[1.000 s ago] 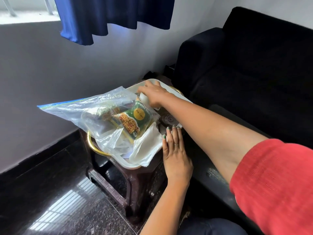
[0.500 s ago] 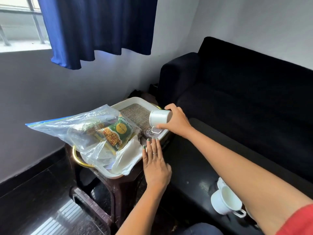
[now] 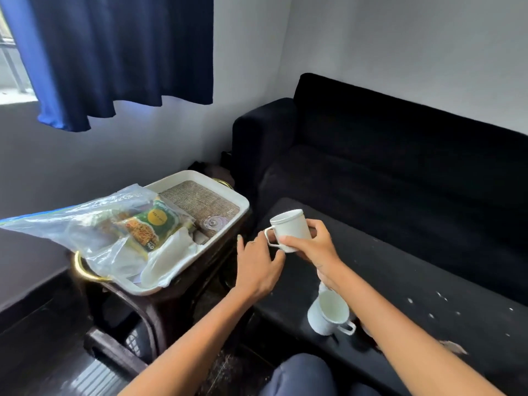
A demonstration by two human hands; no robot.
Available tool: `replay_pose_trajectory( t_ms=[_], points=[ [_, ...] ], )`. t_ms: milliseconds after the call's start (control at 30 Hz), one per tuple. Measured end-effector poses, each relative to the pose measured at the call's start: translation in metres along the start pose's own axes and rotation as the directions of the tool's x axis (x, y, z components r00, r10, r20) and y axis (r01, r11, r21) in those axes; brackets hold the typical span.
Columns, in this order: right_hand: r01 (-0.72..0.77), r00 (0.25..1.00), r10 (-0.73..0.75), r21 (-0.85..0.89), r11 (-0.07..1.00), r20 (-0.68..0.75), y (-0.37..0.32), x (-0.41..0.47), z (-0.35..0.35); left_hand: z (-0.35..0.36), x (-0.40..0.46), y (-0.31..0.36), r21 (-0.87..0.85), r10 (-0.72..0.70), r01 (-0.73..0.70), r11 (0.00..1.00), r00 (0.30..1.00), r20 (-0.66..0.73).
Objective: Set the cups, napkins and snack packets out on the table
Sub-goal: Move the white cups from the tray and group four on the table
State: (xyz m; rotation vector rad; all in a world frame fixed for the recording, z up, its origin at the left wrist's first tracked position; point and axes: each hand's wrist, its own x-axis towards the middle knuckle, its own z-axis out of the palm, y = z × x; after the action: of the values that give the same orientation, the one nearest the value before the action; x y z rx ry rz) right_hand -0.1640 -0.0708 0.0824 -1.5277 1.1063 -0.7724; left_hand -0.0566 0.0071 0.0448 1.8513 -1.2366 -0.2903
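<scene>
At left of centre, snack packets (image 3: 148,224) sit in a limp plastic bag (image 3: 94,227) on the tray (image 3: 240,204). The left hand (image 3: 258,267), fingers spread, reaches for the handle of a white cup (image 3: 290,228) the right hand (image 3: 313,250) grips by its body; rigid, light, likely breakable. Another cup (image 3: 328,312) stands lower right.

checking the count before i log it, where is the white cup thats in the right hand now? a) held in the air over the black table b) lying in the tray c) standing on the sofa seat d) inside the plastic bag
a: the right hand holds the white cup in the air above the black table, clear of the tray.
</scene>
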Motion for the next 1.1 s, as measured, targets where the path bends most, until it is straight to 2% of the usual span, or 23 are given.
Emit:
replay_pose_trajectory(
  t_ms=[100, 200, 367, 500, 633, 733, 833, 933, 1000, 1100],
  points=[
    [0.023, 0.999, -0.025, -0.054, 0.998, -0.043, 0.006, -0.019, -0.038, 0.013, -0.009, 0.023, -0.167, 0.017, 0.011, 0.986, 0.986, 0.166],
    [-0.009, 0.998, 0.002, -0.11, 0.994, -0.062, 0.014, -0.039, -0.076, 0.025, -0.024, 0.045, -0.238, 0.055, 0.016, 0.971, 0.955, 0.292],
    [-0.056, 0.992, 0.038, -0.155, 0.986, -0.117, 0.037, -0.074, -0.128, 0.052, -0.048, 0.076, -0.218, 0.115, -0.012, 0.976, 0.878, 0.465],
    [-0.053, 0.986, 0.019, -0.21, 0.976, -0.164, 0.057, -0.104, -0.151, 0.076, -0.064, 0.086, -0.11, 0.131, -0.084, 0.99, 0.826, 0.548],
    [-0.097, 0.974, 0.039, -0.252, 0.963, -0.225, 0.083, -0.126, -0.16, 0.096, -0.075, 0.088, -0.043, 0.183, -0.193, 0.98, 0.8, 0.571],
    [-0.143, 0.953, 0.054, -0.286, 0.947, -0.297, 0.103, -0.135, -0.156, 0.11, -0.081, 0.075, 0.098, 0.168, -0.271, 0.958, 0.799, 0.577],
    [-0.234, 0.908, 0.11, -0.273, 0.933, -0.404, 0.121, -0.139, -0.148, 0.114, -0.087, 0.061, 0.175, 0.096, -0.202, 0.964, 0.872, 0.481],
    [-0.267, 0.887, 0.133, -0.256, 0.929, -0.442, 0.138, -0.141, -0.141, 0.112, -0.093, 0.052, 0.177, 0.012, -0.079, 0.981, 0.935, 0.354],
    [-0.29, 0.882, 0.133, -0.298, 0.909, -0.452, 0.148, -0.14, -0.138, 0.111, -0.097, 0.047, 0.119, -0.052, 0.016, 0.993, 0.949, 0.312],
    [-0.33, 0.875, 0.151, -0.339, 0.881, -0.46, 0.157, -0.139, -0.133, 0.111, -0.1, 0.038, 0.024, -0.095, 0.092, 0.995, 0.938, 0.333]
  ],
)
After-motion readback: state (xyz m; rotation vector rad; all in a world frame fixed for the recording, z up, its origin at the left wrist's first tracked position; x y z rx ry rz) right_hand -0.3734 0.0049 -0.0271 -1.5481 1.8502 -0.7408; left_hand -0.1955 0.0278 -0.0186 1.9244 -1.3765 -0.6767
